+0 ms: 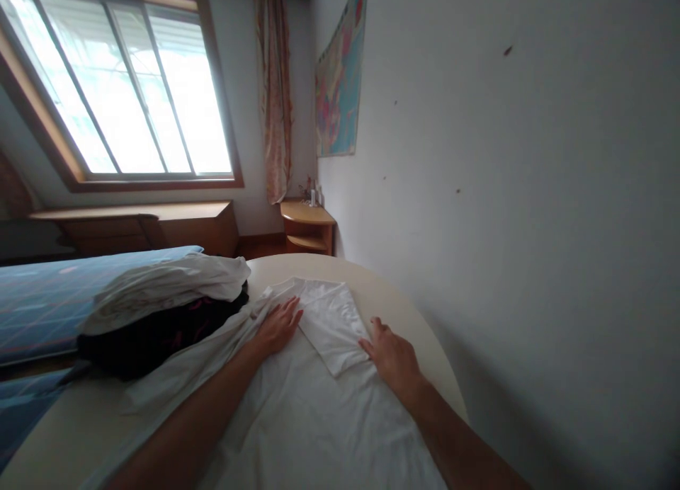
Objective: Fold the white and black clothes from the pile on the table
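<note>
A white shirt [319, 419] lies spread on a round cream table [419, 320], one sleeve [334, 327] folded inward over its body. Resting flat on the cloth by the sleeve's left edge is my left hand [279, 327], fingers stretched out. My right hand [393, 352] touches the sleeve's right edge, its thumb and fingers apart. Loose, wrinkled cloth runs beneath my left forearm toward the table's left side.
Crumpled white clothing [175, 285] sits on black clothing [159, 334] at the table's left. Beyond is a blue checked bed [47, 299]. A bare wall [504, 228] borders the right side. A wooden corner shelf [305, 214] and a desk [185, 210] stand at the back.
</note>
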Available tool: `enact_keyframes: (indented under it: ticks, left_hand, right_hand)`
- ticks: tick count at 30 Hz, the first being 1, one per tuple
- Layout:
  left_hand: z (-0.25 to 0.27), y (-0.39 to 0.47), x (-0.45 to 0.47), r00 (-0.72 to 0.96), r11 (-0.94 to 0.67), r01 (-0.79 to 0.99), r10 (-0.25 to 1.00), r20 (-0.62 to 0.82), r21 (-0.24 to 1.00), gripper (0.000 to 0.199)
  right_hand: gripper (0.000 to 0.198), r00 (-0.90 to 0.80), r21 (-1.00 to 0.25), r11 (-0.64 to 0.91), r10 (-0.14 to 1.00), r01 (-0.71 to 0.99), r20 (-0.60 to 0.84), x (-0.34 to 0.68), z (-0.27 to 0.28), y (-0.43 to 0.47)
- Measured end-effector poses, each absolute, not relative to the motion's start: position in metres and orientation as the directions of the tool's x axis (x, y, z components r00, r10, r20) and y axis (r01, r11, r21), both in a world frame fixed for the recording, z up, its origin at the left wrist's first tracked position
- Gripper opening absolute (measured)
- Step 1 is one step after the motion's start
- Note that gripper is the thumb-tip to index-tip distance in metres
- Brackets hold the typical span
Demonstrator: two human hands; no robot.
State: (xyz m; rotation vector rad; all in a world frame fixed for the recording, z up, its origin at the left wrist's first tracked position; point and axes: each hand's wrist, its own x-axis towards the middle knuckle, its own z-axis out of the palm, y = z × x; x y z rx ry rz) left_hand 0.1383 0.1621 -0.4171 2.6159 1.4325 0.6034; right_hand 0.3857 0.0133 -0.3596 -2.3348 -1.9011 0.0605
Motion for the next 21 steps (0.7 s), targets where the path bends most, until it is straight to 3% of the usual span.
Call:
enact_keyframes:
  ticks: [2,4,6,8,10,15,21]
  left_hand:
    - [-0.413,0.156,0.136,0.469,-0.558,0.785,0.819,0.331,0.268,0.049]
    - [-0.411,0.150,0.134,0.458,-0.559,0.787,0.813,0.359,0.262,0.047]
    - [-0.410,0.147,0.131,0.468,-0.572,0.780,0.802,0.370,0.254,0.046]
    - [-0.412,0.148,0.125,0.500,-0.601,0.760,0.784,0.367,0.247,0.046]
    - [-0.413,0.150,0.119,0.532,-0.627,0.739,0.767,0.358,0.247,0.046]
    - [-0.414,0.158,0.106,0.589,-0.673,0.694,0.734,0.337,0.254,0.048]
    - [-0.412,0.151,0.110,0.617,-0.695,0.683,0.713,0.333,0.224,0.047]
  right_hand:
    - [0.043,0.100,-0.121,-0.082,0.984,0.989,0.150,0.370,-0.363,-0.002]
    - [0.049,-0.147,-0.192,0.183,0.972,0.964,0.184,0.352,-0.367,-0.020]
    - [0.063,-0.482,-0.279,0.508,0.861,0.815,0.159,0.336,-0.372,-0.037]
    - [0.069,-0.689,-0.341,0.680,0.716,0.650,0.113,0.329,-0.380,-0.048]
    - [0.065,-0.774,-0.359,0.739,0.630,0.570,0.069,0.331,-0.388,-0.053]
    - [0.055,-0.819,-0.263,0.810,0.564,0.524,0.104,0.351,-0.401,-0.057]
    - [0.048,-0.782,-0.163,0.797,0.604,0.582,0.157,0.341,-0.399,-0.057]
